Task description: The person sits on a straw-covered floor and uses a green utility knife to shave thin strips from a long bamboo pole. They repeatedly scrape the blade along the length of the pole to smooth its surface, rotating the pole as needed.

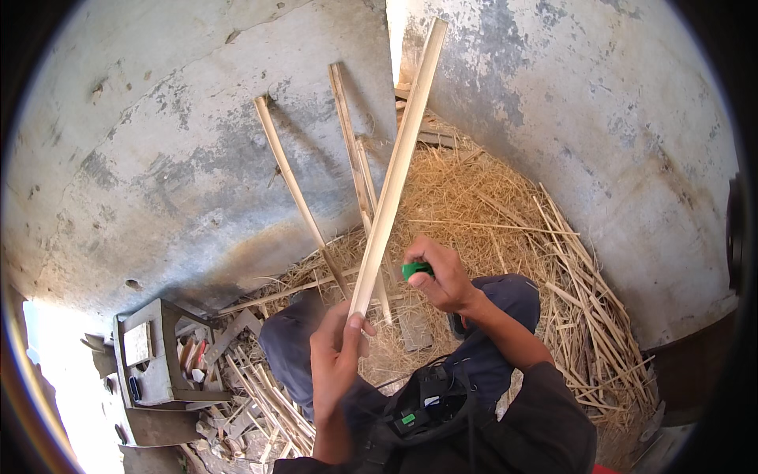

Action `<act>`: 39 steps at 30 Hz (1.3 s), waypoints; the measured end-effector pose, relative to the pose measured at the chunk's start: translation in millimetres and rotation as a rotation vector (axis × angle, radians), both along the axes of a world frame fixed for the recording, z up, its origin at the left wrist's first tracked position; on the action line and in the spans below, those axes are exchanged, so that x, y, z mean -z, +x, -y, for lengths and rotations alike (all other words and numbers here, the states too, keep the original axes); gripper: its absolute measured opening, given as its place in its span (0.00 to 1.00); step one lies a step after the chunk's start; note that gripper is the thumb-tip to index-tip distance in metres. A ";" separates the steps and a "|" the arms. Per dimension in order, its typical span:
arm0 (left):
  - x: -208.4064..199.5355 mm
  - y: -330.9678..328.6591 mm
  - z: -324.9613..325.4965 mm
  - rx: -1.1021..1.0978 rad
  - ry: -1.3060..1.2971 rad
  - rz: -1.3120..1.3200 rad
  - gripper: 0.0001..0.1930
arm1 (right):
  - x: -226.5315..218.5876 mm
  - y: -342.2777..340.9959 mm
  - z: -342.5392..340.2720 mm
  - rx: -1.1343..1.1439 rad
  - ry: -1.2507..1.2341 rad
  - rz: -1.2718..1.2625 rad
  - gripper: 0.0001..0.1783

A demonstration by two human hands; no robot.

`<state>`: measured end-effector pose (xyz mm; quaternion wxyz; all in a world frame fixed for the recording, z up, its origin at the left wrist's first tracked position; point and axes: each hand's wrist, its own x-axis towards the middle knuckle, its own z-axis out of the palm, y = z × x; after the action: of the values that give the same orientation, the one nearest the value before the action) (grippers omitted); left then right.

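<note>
A long, pale split bamboo strip [403, 150] stands tilted in front of me, its upper end leaning right and away. My left hand [334, 351] is closed around its lower end, with the thumb laid along it. Just right of the strip and apart from it, my right hand [444, 276] is closed on a small green object [417, 270]. Only part of that object shows between the fingers, so its kind cannot be made out.
Bamboo strips lean against the left wall, including one strip [292, 174]. Shavings [466, 182] cover the floor ahead, and cut strips [588, 316] are heaped at right. A worn wooden stool [170, 347] stands at left. An open black bag [430, 403] rests at my lap.
</note>
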<state>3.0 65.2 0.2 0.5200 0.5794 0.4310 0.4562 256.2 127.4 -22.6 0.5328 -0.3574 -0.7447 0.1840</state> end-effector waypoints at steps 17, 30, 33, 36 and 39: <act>-17.4 23.5 8.3 -0.134 0.008 0.046 0.13 | -5.7 -10.1 7.2 0.303 0.282 0.253 0.20; -7.2 28.1 11.4 -0.203 0.109 -0.058 0.12 | -8.5 -4.4 7.2 0.370 0.358 0.345 0.20; -6.1 27.5 12.1 -0.205 0.109 -0.075 0.12 | -10.1 -4.0 7.8 0.397 0.382 0.365 0.21; -7.1 27.4 13.6 -0.201 0.094 -0.061 0.12 | -12.4 -3.6 9.9 0.413 0.392 0.389 0.22; -4.8 27.7 15.1 -0.206 0.093 -0.038 0.12 | -11.9 -3.8 10.1 0.425 0.413 0.391 0.22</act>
<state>30.7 50.1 5.1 0.4348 0.5640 0.4763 0.5157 252.4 117.4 -10.7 0.4676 -0.4175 -0.7631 -0.1573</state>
